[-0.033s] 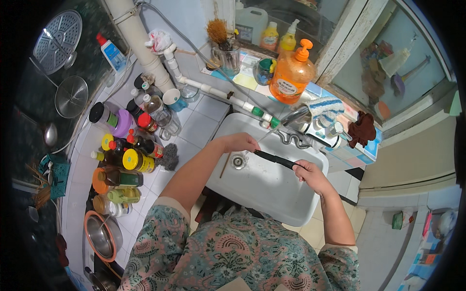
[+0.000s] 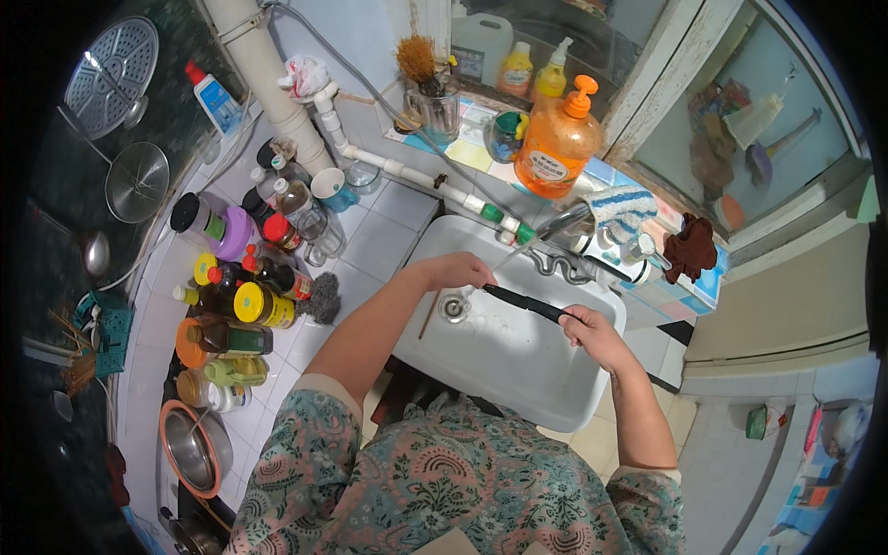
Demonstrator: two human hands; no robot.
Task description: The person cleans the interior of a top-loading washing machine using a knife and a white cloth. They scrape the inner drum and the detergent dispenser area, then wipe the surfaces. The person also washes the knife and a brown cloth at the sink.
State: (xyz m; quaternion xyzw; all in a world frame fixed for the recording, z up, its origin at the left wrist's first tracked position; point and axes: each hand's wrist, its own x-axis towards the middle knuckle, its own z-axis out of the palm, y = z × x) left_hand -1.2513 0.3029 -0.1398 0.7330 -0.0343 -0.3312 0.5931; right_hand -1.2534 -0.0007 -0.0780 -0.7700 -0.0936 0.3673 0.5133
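Over the white sink, my right hand is closed round the handle of a slim black knife. The knife slants up and left from that hand, its far end reaching my left hand. My left fingers are pinched together at that end; whether they grip the blade or something small is hidden. A thin stream of water runs from the metal faucet beside my left fingertips. Below that hand lie the metal drain and a thin brown stick in the basin.
Several bottles and jars, one a yellow-lidded jar, crowd the tiled counter at left, near a steel bowl. Behind the sink stand an orange pump bottle and a glass with a brush. A striped cloth lies by the faucet.
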